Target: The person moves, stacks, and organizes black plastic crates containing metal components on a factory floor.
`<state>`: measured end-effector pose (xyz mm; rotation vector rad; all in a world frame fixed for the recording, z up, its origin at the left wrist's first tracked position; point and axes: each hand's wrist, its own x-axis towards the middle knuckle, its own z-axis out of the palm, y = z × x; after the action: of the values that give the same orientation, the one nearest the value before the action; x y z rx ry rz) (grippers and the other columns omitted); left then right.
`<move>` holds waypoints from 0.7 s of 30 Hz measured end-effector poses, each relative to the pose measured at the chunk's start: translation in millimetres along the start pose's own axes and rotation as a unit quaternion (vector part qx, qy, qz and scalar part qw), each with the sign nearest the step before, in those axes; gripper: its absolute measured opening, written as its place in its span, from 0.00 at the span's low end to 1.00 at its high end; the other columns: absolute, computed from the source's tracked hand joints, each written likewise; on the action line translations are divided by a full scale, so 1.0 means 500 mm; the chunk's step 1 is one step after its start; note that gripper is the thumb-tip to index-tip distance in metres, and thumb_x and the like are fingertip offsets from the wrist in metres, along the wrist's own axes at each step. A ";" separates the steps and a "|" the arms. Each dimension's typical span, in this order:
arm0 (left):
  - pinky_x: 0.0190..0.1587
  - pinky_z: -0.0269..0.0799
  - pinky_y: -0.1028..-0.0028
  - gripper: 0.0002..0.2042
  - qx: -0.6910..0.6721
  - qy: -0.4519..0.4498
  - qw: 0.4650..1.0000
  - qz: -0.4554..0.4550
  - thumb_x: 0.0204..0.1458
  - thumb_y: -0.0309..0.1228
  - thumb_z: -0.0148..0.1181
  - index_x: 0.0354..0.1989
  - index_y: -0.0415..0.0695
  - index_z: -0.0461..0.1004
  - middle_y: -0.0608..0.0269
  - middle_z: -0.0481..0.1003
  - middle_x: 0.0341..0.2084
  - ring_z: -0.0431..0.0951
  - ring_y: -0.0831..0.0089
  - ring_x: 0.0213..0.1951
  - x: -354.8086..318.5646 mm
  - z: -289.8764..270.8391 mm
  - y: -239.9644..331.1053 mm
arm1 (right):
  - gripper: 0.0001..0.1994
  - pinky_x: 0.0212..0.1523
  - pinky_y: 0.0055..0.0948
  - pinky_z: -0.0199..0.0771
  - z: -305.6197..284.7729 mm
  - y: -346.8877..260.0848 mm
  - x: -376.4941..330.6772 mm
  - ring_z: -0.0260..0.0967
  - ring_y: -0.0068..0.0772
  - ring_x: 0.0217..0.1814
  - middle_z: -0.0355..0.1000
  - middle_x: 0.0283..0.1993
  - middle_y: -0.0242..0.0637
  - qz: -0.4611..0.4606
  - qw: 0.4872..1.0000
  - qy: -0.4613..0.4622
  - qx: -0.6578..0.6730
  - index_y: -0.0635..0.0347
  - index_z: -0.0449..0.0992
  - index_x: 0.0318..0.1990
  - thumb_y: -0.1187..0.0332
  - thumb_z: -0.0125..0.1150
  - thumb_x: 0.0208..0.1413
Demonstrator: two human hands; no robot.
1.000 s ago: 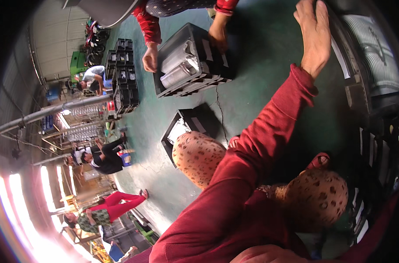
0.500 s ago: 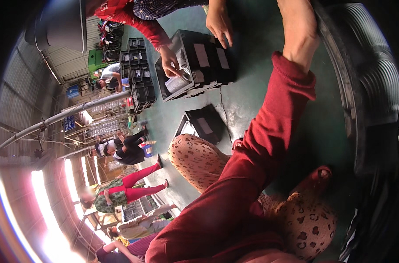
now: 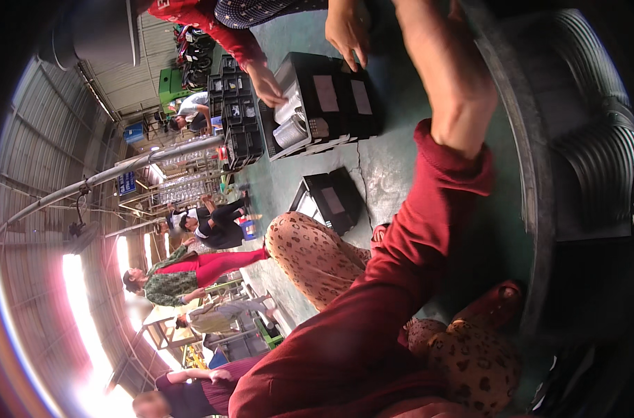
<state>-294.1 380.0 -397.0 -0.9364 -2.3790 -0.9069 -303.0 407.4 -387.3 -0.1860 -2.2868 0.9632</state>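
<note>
My left arm, in a dark red sleeve, stretches up from the lower edge. At its end my left hand (image 3: 442, 63) is smeared by motion, and its fingers run out of view at the top edge, so what they hold is hidden. Close to its right lies the rim of a black crate (image 3: 522, 132). Inside stand rows of curved, grey, thin-edged pieces (image 3: 589, 150), nested together. My right hand is out of view. At the top, a co-worker's hand (image 3: 265, 83) in a red sleeve reaches into another black crate (image 3: 324, 94) that holds silvery round stacked pieces (image 3: 289, 130).
A smaller black crate (image 3: 334, 202) sits on the green floor beside my patterned knee (image 3: 310, 254). The co-worker's other hand (image 3: 348, 38) hangs by the crate stack. More black crates (image 3: 237, 111) and several people are farther off at the left.
My left hand has moved left and upward, away from the right-hand crate's rim. The co-worker's hand has shifted off the silvery stack, which now shows more. The view has shifted slightly.
</note>
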 end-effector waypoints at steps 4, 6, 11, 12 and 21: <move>0.57 0.49 0.61 0.22 -0.028 0.050 0.998 -0.040 0.49 0.33 0.54 0.53 0.42 0.62 0.47 0.64 0.44 0.59 0.57 0.51 -0.053 -0.070 -0.104 | 0.17 0.56 0.34 0.58 0.007 0.031 0.011 0.65 0.40 0.51 0.66 0.48 0.46 0.024 0.988 -0.001 0.150 0.55 0.64 0.55 0.65 0.40 0.59; 0.56 0.49 0.61 0.21 0.057 0.109 0.969 -0.214 0.47 0.30 0.57 0.50 0.42 0.64 0.49 0.66 0.42 0.61 0.59 0.48 -0.150 -0.174 -0.285 | 0.18 0.55 0.33 0.59 -0.001 0.028 0.009 0.65 0.39 0.50 0.66 0.47 0.45 0.022 0.990 -0.024 0.136 0.56 0.63 0.55 0.65 0.41 0.59; 0.52 0.53 0.54 0.32 0.493 0.017 0.831 -0.256 0.40 0.52 0.62 0.48 0.41 0.63 0.49 0.68 0.41 0.61 0.53 0.49 -0.215 -0.348 -0.382 | 0.18 0.52 0.32 0.60 -0.018 0.042 0.013 0.65 0.37 0.48 0.67 0.46 0.45 0.021 0.990 -0.049 0.132 0.58 0.62 0.56 0.66 0.43 0.58; 0.51 0.54 0.53 0.34 0.497 -0.026 0.832 -0.244 0.39 0.53 0.62 0.48 0.40 0.62 0.48 0.67 0.41 0.61 0.53 0.49 -0.204 -0.355 -0.389 | 0.19 0.52 0.32 0.61 -0.025 0.047 0.014 0.65 0.37 0.47 0.67 0.46 0.45 0.022 0.990 -0.053 0.133 0.59 0.62 0.56 0.66 0.43 0.58; 0.36 0.68 0.56 0.30 0.432 -0.161 0.864 -0.203 0.36 0.42 0.68 0.39 0.34 0.58 0.39 0.70 0.32 0.73 0.45 0.35 -0.165 -0.426 -0.465 | 0.21 0.46 0.29 0.63 -0.083 0.110 0.031 0.66 0.33 0.43 0.68 0.43 0.43 0.023 0.989 -0.101 0.107 0.63 0.61 0.57 0.67 0.47 0.57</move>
<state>-373.7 64.1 -393.8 -0.2279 -2.8671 0.2881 -295.9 477.1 -395.1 -0.0511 -2.3452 1.2951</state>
